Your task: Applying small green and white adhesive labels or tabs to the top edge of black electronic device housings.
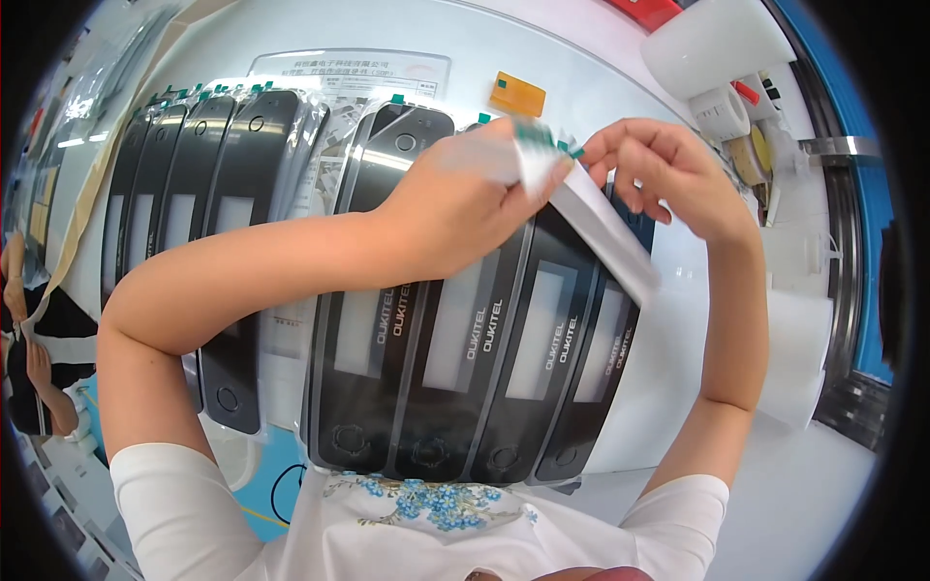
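The person's left hand (pixel 470 208) has thumb and fingers clamped on one end of a white strip (pixel 612 240), together with some green tape (pixel 533 136), which is blurred. The right hand (pixel 673 179) has its thumb and index fingertip close together beside a small green tab, while the other fingers are loosely curled; whether it really pinches this tab, one cannot tell. The strip hangs in the air above the middle row of black panels (pixel 475 368), on the side toward the right edge of the table (pixel 572 73), and its free end slants down to the right.

The strip is probably very light, thin and soft, so it may bend or flutter easily. It seems best to take it by the end near the tape, with a small pinch, because the tape can be sticky and the strip may crease. The panels look stiff and smooth, and their clear wrapping is perhaps slippery; their long sides would be the safer hold.

The left forearm crosses over the panels and hides part of them. Toward the table's left edge stands a second group of black panels (pixel 254 145). Near the far edge lie an orange card (pixel 523 95) and a printed sheet (pixel 349 66). Along the right edge are a big white roll (pixel 712 48) and a smaller white roll (pixel 719 113), apart from the hands
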`<state>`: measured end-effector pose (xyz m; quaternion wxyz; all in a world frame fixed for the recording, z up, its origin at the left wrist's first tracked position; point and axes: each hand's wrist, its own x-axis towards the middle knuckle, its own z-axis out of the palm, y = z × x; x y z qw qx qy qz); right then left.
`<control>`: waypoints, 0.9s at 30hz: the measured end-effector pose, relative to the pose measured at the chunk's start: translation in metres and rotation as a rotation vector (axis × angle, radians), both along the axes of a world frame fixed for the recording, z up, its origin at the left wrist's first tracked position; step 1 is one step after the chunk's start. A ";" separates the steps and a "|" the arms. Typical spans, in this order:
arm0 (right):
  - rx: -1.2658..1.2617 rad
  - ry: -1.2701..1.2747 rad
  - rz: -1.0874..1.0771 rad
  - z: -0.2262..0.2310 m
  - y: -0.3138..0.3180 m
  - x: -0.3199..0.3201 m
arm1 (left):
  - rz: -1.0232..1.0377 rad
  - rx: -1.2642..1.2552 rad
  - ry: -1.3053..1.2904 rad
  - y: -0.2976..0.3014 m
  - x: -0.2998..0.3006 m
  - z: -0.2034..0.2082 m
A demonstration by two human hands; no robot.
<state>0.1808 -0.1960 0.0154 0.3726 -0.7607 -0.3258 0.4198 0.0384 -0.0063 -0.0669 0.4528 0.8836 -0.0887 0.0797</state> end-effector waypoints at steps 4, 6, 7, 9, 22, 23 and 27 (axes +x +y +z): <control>0.118 -0.084 0.103 -0.007 -0.018 -0.018 | -0.039 -0.614 0.177 -0.015 -0.007 0.017; -0.047 -0.003 0.033 0.007 -0.022 -0.018 | -0.041 -0.625 0.205 -0.019 -0.009 0.020; -0.005 0.049 -0.023 0.004 -0.021 -0.019 | -0.023 -0.641 0.229 -0.020 -0.009 0.020; 0.084 0.045 -0.173 0.007 -0.016 -0.030 | -0.036 -0.557 0.156 -0.024 -0.008 0.018; -0.020 -0.171 -0.168 -0.016 -0.069 0.018 | -0.156 0.377 -0.323 -0.060 0.021 0.012; -0.046 -0.163 -0.175 -0.017 -0.067 0.018 | -0.156 0.411 -0.268 -0.060 0.025 0.010; -0.069 -0.132 -0.197 -0.020 -0.063 0.022 | -0.220 0.530 -0.217 -0.060 0.030 0.003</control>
